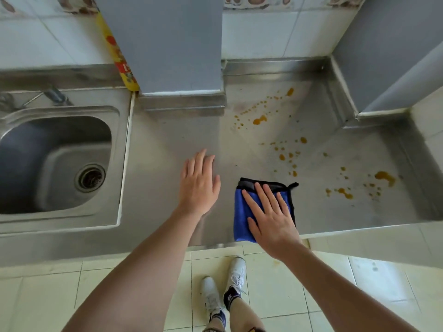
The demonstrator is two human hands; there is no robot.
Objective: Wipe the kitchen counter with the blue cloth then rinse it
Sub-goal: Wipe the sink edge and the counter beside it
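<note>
A folded blue cloth (242, 212) with black edging lies on the steel kitchen counter (167, 144), close to its front edge. My right hand (271, 216) presses flat on the cloth with straight, spread fingers. To its left, my left hand (200, 185) rests flat on the bare counter, fingers straight, holding nothing. Orange-brown drops and smears (260, 120) dot the counter beyond and to the right of the cloth, with a bigger blot (386, 177) far right. The steel sink (55, 161) with its round drain sits at the left.
A grey pillar (167, 44) stands on the counter's back between sink and spill, with a yellow-red packet (119, 58) leaning beside it. Another grey pillar (388, 56) closes the right corner. A tap (56, 94) is behind the sink. My white shoes (237, 274) stand on pale floor tiles.
</note>
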